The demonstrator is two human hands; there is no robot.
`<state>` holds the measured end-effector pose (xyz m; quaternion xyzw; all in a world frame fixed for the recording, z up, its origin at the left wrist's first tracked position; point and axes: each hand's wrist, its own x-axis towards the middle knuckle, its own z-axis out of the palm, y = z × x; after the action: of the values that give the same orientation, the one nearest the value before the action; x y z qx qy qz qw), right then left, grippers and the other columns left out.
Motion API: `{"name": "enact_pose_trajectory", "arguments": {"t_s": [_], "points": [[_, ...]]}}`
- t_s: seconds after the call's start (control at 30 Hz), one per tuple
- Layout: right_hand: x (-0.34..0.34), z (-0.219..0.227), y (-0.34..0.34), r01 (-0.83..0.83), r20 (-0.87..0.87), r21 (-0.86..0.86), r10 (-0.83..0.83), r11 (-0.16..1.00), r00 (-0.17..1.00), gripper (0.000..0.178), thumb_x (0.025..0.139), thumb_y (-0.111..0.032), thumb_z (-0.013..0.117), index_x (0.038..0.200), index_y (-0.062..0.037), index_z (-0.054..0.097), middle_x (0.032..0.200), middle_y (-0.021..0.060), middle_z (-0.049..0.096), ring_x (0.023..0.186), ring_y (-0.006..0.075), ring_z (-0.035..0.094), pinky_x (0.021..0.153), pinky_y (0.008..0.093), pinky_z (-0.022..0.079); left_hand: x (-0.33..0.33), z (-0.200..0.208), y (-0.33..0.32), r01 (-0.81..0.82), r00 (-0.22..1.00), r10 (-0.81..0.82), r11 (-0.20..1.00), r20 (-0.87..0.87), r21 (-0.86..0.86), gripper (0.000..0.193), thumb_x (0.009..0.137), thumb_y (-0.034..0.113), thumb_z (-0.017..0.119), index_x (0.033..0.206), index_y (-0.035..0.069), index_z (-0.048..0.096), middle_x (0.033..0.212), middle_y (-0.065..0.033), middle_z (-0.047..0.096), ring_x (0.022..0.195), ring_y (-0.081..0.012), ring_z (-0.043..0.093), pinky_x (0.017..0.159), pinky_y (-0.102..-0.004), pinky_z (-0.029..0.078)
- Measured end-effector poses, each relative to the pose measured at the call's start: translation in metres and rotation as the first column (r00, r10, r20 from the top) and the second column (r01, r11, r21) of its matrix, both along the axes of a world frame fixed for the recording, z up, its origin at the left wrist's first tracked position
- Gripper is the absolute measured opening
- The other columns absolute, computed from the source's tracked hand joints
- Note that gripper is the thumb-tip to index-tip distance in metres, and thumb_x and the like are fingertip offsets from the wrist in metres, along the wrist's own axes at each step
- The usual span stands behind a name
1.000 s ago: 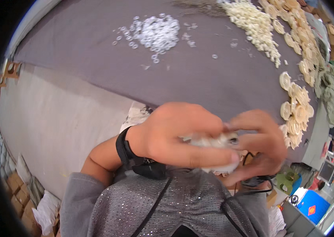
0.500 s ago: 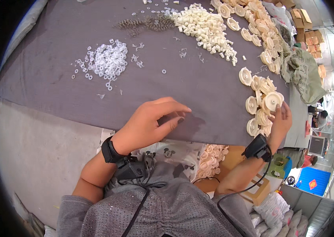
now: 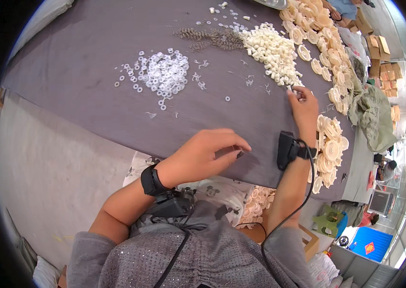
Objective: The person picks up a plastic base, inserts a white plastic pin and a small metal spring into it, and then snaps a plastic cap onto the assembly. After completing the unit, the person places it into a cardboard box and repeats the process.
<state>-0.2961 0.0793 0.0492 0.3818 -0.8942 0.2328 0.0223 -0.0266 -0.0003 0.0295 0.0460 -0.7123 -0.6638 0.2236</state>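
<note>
My left hand (image 3: 207, 154) hovers over the near edge of the table, palm down, thumb and fingers apart and nothing between them. My right hand (image 3: 304, 106) reaches to the near end of a pile of small cream plastic cylinders (image 3: 271, 54). Its thumb and index finger close on one small cream cylinder (image 3: 289, 88), mostly hidden by the fingertips. Beside my right forearm lies a cluster of cream plastic wheels (image 3: 331, 150), some stacked on each other. Left of centre, a heap of translucent white washers (image 3: 167, 72) spreads on the grey table covering (image 3: 92, 91).
Metal springs (image 3: 210, 38) lie tangled behind the washers. Thin plastic scraps (image 3: 199, 80) and a lone washer (image 3: 227, 99) are scattered mid-table. More wheels (image 3: 339, 72) line the far right, beside a green woven sack (image 3: 373, 117). Another person's arm (image 3: 332, 12) shows at the far right.
My right hand has left the cream wheels and moved away from me and to the left, to the small cylinders. The view has shifted; my left hand keeps its pose.
</note>
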Motion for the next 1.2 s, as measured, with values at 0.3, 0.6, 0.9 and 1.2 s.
{"name": "enact_pose_trajectory", "arguments": {"t_s": [0.3, 0.6, 0.9, 1.2], "points": [[0.008, -0.012, -0.014, -0.001, 0.345, -0.346, 0.129, 0.938, 0.930, 0.019, 0.080, -0.015, 0.062, 0.092, -0.0009, 0.058, 0.067, 0.0013, 0.056, 0.057, 0.0067, 0.051, 0.050, 0.0208, 0.040, 0.005, 0.001, -0.004, -0.062, 0.998, 0.063, 0.995, -0.008, 0.078, 0.022, 0.076, 0.000, 0.055, 0.097, 0.004, 0.060, 0.080, -0.0075, 0.059, 0.067, -0.0178, 0.057, 0.061, -0.0273, 0.046], [0.030, -0.007, -0.019, -0.133, 0.648, -0.400, 0.382, 0.907, 0.659, 0.016, 0.078, -0.007, 0.060, 0.093, -0.0016, 0.055, 0.072, 0.0057, 0.061, 0.058, 0.0078, 0.056, 0.052, 0.0186, 0.042, -0.007, 0.027, -0.050, -0.364, 0.842, 0.536, 0.654, 0.066, -0.664, 0.028, 0.075, 0.009, 0.059, 0.103, 0.008, 0.056, 0.083, -0.0070, 0.055, 0.067, -0.0215, 0.057, 0.059, -0.0302, 0.046], [0.030, -0.007, -0.021, -0.208, 0.604, -0.344, 0.385, 0.916, 0.697, 0.017, 0.074, -0.015, 0.068, 0.080, -0.0026, 0.059, 0.066, 0.0008, 0.058, 0.059, 0.0067, 0.052, 0.052, 0.0205, 0.041, -0.080, 0.062, -0.104, -0.243, 0.909, 0.412, 0.398, -0.064, -0.885, 0.026, 0.076, 0.018, 0.060, 0.100, 0.008, 0.057, 0.087, -0.0102, 0.059, 0.080, -0.0270, 0.058, 0.069, -0.0358, 0.046], [0.022, -0.023, -0.018, -0.368, 0.336, -0.382, 0.498, 0.848, 0.800, 0.017, 0.067, -0.011, 0.067, 0.079, -0.0030, 0.059, 0.068, 0.0076, 0.059, 0.065, 0.0171, 0.057, 0.061, 0.0280, 0.044, -0.224, 0.070, -0.068, 0.122, 0.986, 0.049, 0.437, 0.160, -0.891, 0.028, 0.075, 0.021, 0.057, 0.100, 0.008, 0.058, 0.095, -0.0128, 0.060, 0.089, -0.0283, 0.057, 0.077, -0.0376, 0.045]]}}
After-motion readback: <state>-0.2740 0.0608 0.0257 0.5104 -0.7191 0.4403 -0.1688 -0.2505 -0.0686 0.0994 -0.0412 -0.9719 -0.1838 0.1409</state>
